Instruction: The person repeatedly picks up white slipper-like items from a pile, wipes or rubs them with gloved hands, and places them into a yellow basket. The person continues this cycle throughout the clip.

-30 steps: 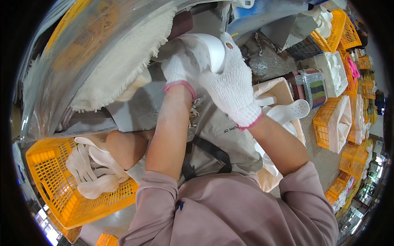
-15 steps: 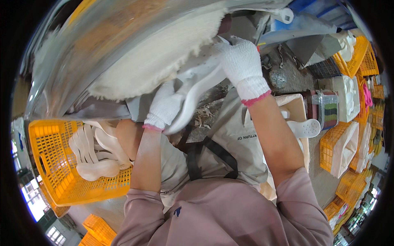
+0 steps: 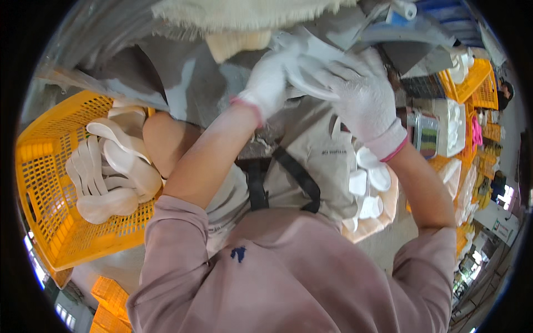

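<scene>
Both my hands wear white knit gloves with pink cuffs and are raised in front of me. My left hand (image 3: pixel 267 83) and my right hand (image 3: pixel 363 100) grip the same white curved sole-shaped piece (image 3: pixel 311 69) from either side. The piece sits just below a cream fringed cloth (image 3: pixel 250 12) at the top of the view. Part of the piece is hidden behind my fingers.
A yellow mesh basket (image 3: pixel 55 222) at my left holds several white sole-shaped pieces (image 3: pixel 119 166). A beige tray (image 3: pixel 383 213) with small white parts lies by my right arm. Yellow crates (image 3: pixel 472 83) stand at the far right. A grey apron with a black strap (image 3: pixel 297 175) covers my lap.
My hands and the white piece have moved right and up, away from the cloth's underside. My left hand has risen to meet the right. The view has tilted toward the basket.
</scene>
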Tool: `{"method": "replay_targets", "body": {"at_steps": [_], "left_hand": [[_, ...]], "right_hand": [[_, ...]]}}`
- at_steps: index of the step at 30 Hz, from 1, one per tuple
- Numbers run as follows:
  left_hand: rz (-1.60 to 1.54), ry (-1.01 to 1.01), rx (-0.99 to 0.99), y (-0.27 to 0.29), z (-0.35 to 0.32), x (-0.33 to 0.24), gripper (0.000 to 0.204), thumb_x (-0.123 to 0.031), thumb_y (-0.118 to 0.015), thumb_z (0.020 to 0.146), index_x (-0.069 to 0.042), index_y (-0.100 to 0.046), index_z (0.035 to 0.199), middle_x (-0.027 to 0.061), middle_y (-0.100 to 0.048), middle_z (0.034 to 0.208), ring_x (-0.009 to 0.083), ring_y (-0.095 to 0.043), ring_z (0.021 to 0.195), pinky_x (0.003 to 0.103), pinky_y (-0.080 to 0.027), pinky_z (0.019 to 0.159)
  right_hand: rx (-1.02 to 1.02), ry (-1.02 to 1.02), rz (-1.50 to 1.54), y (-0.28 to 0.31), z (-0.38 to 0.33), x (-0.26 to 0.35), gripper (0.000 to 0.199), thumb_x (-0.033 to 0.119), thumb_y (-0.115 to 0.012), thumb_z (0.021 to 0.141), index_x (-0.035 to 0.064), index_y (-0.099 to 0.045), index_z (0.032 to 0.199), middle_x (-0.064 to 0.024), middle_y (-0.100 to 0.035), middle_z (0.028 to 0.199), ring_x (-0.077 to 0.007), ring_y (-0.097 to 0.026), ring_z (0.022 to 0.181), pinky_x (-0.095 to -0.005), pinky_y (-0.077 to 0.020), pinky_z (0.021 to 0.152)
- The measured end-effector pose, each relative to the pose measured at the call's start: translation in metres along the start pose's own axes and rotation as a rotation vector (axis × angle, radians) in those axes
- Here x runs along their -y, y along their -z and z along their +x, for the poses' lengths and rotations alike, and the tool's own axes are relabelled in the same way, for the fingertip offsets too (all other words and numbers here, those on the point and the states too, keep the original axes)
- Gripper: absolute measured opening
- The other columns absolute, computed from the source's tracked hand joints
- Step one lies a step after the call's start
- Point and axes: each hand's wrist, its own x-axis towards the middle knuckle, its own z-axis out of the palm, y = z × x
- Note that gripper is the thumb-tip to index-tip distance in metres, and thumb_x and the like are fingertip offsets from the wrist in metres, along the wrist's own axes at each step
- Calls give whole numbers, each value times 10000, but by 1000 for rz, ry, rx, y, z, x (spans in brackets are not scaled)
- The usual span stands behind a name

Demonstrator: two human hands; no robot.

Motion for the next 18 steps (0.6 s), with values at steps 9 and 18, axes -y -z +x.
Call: {"method": "replay_targets", "body": {"at_steps": [9,18], "left_hand": [[43,-534,-159,54,-13,-7,387,-378,-595,1027,-40,-675,1199,159,-736,1009,328,-727,869,463,-616,752],[483,-645,-450,39,-21,-24,260,-253,-701,933,-89,-749,1128,106,-777,1045,285,-750,970,397,-606,868]], "right_hand": [[19,-338,325,-39,36,97,425,138,-698,862,101,-714,1285,-160,-752,1032,-355,-738,933,-467,-581,835],[-101,-287,276,-33,72,90,142,183,-690,872,104,-713,987,-159,-698,803,-358,-710,707,-456,-565,636]]}}
